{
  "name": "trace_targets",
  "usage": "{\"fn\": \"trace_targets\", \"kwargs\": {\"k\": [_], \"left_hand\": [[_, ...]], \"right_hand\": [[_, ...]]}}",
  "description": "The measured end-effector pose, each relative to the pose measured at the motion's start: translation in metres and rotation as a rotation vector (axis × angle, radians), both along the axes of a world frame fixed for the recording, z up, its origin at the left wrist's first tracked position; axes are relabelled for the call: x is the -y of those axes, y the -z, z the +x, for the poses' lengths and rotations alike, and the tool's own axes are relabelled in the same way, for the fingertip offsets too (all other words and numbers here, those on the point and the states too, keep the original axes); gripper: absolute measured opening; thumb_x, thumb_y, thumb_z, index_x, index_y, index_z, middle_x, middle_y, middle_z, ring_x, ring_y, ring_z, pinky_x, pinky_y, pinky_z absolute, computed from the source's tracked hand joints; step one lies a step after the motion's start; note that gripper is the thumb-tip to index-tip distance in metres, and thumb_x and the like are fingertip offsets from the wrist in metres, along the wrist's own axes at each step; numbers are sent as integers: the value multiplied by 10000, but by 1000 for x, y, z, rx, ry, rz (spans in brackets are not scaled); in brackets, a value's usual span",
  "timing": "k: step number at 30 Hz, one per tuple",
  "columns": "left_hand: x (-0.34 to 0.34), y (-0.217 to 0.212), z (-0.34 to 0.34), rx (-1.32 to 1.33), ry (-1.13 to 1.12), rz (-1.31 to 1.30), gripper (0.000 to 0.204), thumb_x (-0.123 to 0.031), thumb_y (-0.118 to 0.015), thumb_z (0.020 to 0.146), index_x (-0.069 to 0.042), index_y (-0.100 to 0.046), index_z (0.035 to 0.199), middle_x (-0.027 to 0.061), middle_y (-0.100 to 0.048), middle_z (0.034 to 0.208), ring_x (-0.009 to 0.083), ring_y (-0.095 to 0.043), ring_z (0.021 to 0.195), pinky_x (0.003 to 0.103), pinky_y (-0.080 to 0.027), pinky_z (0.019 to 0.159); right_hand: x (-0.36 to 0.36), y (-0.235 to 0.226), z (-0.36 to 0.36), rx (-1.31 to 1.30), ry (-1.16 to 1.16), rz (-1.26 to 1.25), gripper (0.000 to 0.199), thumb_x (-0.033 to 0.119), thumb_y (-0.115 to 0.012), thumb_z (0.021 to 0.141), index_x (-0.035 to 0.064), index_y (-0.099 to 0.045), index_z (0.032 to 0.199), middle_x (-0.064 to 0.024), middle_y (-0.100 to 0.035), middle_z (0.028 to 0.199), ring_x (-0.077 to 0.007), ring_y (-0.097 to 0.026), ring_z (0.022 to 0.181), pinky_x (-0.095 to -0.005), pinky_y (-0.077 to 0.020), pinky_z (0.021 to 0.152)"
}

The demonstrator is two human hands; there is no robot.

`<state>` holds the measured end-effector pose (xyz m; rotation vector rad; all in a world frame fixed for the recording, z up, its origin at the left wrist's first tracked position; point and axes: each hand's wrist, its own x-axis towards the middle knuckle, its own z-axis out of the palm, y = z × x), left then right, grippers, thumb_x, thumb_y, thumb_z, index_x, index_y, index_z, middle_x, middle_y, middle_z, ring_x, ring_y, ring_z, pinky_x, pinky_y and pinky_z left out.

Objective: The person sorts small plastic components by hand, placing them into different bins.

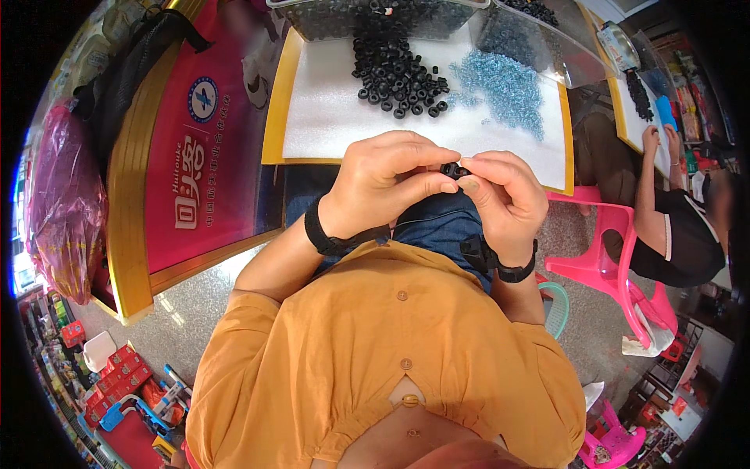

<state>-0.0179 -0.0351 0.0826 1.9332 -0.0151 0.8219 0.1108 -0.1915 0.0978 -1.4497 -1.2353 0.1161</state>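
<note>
**Small black ring pinched between both hands above the lap**

I see a small black ring part [454,169] held right where my two grips meet, just short of the near edge of the surface [273,117]. It sits in the air over my lap, not resting on anything. The left hand [387,184] closes thumb and forefinger on its left side; the right hand [504,195] closes its fingertips on the right side, so both grips are shut on the same piece. I judge the two-sided pinch is there because the part is too small to steady with one hand, and holding it close under my head keeps it in plain sight.

Just beyond the grips lies the white foam sheet [328,117], and farther out on it a loose heap of black rings [397,78], with a scatter of pale blue small parts [500,86] to its right. Both heaps lie within an easy forward reach, which I take to be the reason for their place. Past them stands a clear bin [375,16] of more black pieces.

Both wrists are bent inward, knuckles up, forearms rising from my orange blouse [375,359]. Each wrist carries a black band. Well off to the right of my right grip, another person sits on a pink chair [609,258].
</note>
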Motion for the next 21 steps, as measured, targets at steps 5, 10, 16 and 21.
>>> {"fn": "trace_targets", "kwargs": {"k": [5, 10, 16, 21], "left_hand": [[3, 2, 0, -7, -12, -21, 317, -80, -839, 777, -23, -746, 1074, 80, -707, 877, 128, -651, 725, 240, -509, 616], [3, 3, 1, 17, -22, 22, 305, -80, -837, 779, -25, -748, 1065, 82, -709, 879, 132, -654, 715, 240, -510, 604], [4, 0, 1, 43, -8, 32, 306, -81, -836, 778, -19, -749, 1065, 88, -707, 870, 138, -660, 700, 241, -507, 577], [1, 2, -2, 103, 60, 64, 361, -77, -851, 744, -33, -753, 1089, 64, -666, 839, 149, -645, 678, 253, -499, 572]], "right_hand": [[1, 0, -2, -8, 17, -15, 191, -26, -770, 824, -1, -718, 1006, -113, -707, 932, -180, -663, 806, -264, -513, 674], [2, 4, -2, -28, 14, -3, 182, -22, -763, 835, -8, -716, 1010, -116, -703, 941, -180, -665, 809, -263, -513, 676], [5, 14, 5, -616, -217, -23, 171, 20, -729, 899, -39, -694, 1056, -102, -687, 948, -140, -649, 814, -254, -521, 679], [7, 22, 11, -969, -515, -174, 335, 188, -721, 942, -63, -655, 1155, -100, -684, 928, -132, -650, 756, -256, -540, 657]]}}
